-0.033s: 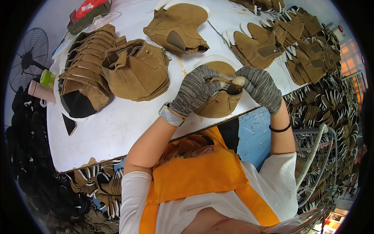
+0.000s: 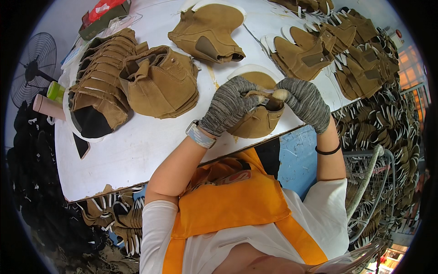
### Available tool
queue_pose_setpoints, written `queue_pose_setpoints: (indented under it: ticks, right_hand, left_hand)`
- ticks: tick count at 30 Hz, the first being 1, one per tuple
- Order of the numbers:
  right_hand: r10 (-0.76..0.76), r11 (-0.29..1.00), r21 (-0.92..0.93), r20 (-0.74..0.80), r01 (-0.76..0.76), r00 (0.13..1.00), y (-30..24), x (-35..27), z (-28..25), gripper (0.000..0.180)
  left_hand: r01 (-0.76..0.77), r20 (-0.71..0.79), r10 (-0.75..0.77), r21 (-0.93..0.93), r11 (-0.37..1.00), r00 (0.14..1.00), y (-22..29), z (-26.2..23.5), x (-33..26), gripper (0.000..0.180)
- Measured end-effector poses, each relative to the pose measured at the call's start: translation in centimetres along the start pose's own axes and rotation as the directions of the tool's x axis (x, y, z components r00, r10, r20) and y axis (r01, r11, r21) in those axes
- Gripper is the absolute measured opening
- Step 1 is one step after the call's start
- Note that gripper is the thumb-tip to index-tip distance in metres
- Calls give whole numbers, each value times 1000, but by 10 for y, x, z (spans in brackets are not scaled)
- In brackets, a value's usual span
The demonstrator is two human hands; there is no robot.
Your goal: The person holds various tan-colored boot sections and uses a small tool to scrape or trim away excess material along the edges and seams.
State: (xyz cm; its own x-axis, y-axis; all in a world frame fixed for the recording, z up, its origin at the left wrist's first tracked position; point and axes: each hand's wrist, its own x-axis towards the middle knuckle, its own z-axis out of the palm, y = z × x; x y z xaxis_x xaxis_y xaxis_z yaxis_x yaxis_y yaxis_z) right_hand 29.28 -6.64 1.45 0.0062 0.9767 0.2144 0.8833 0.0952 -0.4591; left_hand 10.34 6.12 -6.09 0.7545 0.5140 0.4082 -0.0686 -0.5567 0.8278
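Both my hands wear grey knit gloves with bare fingertips. My left hand and my right hand together hold a tan suede boot upper at the near edge of the white table. The fingers of both hands pinch the upper's top opening, where a small pale piece shows between them. A white-edged sole piece lies on the table just behind the upper. A watch sits on my left wrist and a dark band on my right.
Stacks of tan uppers lie at the left, centre left, back and right. A fan stands far left, a red box at the back. A wire basket and heaps of cut pieces fill the right.
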Motion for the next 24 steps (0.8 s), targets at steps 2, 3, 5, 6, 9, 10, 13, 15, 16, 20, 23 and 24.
queue_pose_setpoints:
  ticks: [2, 3, 5, 6, 9, 10, 13, 15, 16, 20, 23, 24]
  right_hand:
    - [1, 1000, 31, -43, 1, 999, 7, -1, 0, 44]
    - [13, 998, 65, -71, -8, 997, 11, -3, 1, 44]
    - [11, 996, 88, -74, -4, 997, 15, -2, 0, 43]
    - [0, 997, 76, -51, 4, 999, 17, -1, -1, 43]
    - [-40, 998, 45, -1, 40, 999, 4, 3, -4, 41]
    - [-55, 998, 37, 13, 54, 998, 0, 5, -3, 41]
    - [-40, 997, 64, 11, 39, 999, 1, 7, 2, 40]
    - [-32, 999, 44, 42, 30, 999, -2, 8, -2, 40]
    - [-28, 999, 35, 58, 26, 998, -3, 8, -4, 40]
    - [-35, 999, -6, 1, 35, 999, 5, 7, -9, 39]
    - [-6, 1000, 7, 18, 6, 1000, 6, 8, -11, 38]
    - [-37, 999, 13, 20, 37, 999, 5, 9, -9, 38]
  left_hand:
    - [-8, -12, 8, 9, 1000, 1000, -2, 0, 0, 32]
    - [-16, -13, 16, 25, 1000, 1000, -4, 1, 0, 32]
    - [-31, -16, 32, 58, 998, 999, -6, 1, -1, 32]
    - [-26, -14, 27, 53, 998, 1000, -6, 1, -1, 32]
    - [-34, -8, 34, 63, 997, 999, -5, 1, -1, 31]
    - [-49, -6, 50, 81, 995, 999, -3, 0, 0, 31]
    - [-70, -4, 71, 122, 990, 997, -3, 0, 0, 32]
    - [-61, 0, 62, 91, 994, 998, -4, 0, 0, 32]
    - [-50, 4, 50, 49, 998, 999, -4, 0, 0, 32]
    - [-15, 30, 15, -5, 1000, 999, -4, -2, 0, 33]
    - [-40, 13, 40, 42, 998, 999, -5, 0, -1, 32]
    - [-34, 9, 33, 35, 999, 999, -5, 0, -1, 32]
